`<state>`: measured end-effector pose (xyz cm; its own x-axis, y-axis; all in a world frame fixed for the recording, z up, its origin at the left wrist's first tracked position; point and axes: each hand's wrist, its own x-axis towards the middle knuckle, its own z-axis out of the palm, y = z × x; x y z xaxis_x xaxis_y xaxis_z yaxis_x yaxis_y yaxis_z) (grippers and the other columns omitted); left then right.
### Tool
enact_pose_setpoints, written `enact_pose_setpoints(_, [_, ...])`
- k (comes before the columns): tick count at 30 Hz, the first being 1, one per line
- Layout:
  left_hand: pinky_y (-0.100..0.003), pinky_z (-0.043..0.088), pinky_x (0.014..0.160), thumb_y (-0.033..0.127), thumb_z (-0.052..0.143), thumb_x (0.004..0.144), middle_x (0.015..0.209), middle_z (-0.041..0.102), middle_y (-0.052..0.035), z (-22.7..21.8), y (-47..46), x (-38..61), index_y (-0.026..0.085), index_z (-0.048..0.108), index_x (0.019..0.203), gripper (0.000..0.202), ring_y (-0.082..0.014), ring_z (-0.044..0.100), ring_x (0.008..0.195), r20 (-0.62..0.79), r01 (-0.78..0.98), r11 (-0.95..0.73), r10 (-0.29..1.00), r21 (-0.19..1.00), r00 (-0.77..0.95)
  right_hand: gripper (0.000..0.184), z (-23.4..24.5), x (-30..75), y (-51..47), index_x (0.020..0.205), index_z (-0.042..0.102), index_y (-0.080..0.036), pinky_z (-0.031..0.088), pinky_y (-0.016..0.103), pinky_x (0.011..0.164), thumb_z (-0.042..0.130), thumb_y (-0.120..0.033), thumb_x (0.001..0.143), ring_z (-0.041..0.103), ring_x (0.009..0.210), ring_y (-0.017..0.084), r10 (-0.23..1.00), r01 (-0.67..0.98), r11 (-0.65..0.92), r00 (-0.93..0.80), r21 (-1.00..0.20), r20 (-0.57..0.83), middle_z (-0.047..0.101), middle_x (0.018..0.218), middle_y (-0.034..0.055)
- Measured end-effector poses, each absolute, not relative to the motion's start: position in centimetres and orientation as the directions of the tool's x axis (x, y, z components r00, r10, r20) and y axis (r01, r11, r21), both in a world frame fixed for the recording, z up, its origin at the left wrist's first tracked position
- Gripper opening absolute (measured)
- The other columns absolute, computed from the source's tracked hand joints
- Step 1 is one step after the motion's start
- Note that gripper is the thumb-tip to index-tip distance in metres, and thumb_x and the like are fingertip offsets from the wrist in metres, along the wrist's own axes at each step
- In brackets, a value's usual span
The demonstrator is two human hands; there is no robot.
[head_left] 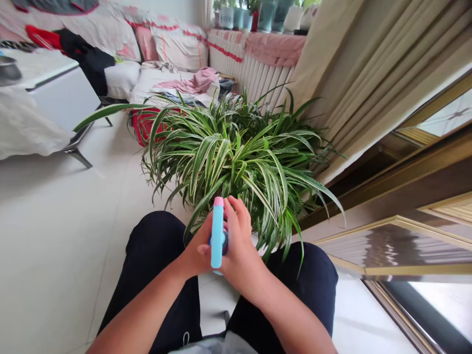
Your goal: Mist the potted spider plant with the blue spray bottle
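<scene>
Mostly two hands and one small object at the bottom middle of the frame: a light-blue plastic piece with a pink tip, upright between the left hand and the right hand, with a darker blue round part just behind it. Exact kind of object impossible to settle from this view. Both hands closed narrowly around it, the right fingers curled over its far side, the left fingers mostly hidden. Probably light and fairly stiff, perhaps hollow, with a smooth and possibly slippery surface; best held by the flat blue body rather than the pink tip, which may be a separate cap. Just beyond the hands, a large striped spider plant, its long, soft leaves arching close to the knuckles and likely in the way of any forward reach. Below the hands, black shorts over both knees. Behind the plant, a red bag and a white radiator. Along the top, a row of flowerpots on a sill. At right, a beige curtain and a wooden door frame. At upper left, rumpled bedding and a white cabinet. At lower left, pale floor tiles.
</scene>
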<state>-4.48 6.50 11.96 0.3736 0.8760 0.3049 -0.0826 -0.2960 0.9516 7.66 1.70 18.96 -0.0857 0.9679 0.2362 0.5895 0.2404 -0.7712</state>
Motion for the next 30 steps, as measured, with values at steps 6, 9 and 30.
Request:
enact_pose_setpoints(6, [-0.051, 0.053, 0.093, 0.05, 0.07, 0.075, 0.145, 0.04, -0.0122, 10.6, 7.6, -6.2, 0.032, 0.034, 0.141, 0.078, -0.0312, 0.056, 0.118, 0.283, -0.203, -0.232, 0.917, 0.951, 0.279, 0.091, 12.8, 9.7, 0.1, 0.146, 0.039, -0.022, 0.008, 0.047, 0.122, 0.068, -0.067, 0.072, 0.011, 0.151, 0.028, 0.971, 0.004, -0.144, 0.194, -0.99, -0.14, 0.021, 0.162, 0.0099])
enact_pose_setpoints(9, [-0.05, 0.049, 0.101, 0.041, 0.07, 0.075, 0.15, 0.036, -0.0118, 10.5, 7.8, -6.4, 0.031, 0.036, 0.14, 0.074, -0.0335, 0.046, 0.133, 0.24, -0.235, -0.165, 0.91, 0.958, 0.338, 0.088, 8.8, 9.1, -1.2, 0.139, 0.05, -0.018, 0.036, 0.054, 0.108, 0.044, -0.081, 0.078, 0.039, 0.139, 0.036, 0.903, -0.349, -0.328, 0.156, -0.878, -0.4, 0.043, 0.15, 0.0174])
enact_pose_setpoints(30, [-0.038, 0.055, 0.082, 0.034, 0.06, 0.074, 0.089, 0.07, -0.0066, 11.6, 6.1, -4.0, 0.022, 0.06, 0.088, 0.018, -0.0234, 0.069, 0.088, 0.377, 0.326, -0.406, 0.914, 0.854, 0.151, 0.045, 4.8, 5.2, -1.4, 0.129, 0.052, -0.021, 0.055, 0.032, 0.071, 0.03, -0.046, 0.098, 0.071, 0.088, 0.021, 0.646, -0.739, -0.452, 0.115, -0.5, -0.755, 0.073, 0.105, 0.007])
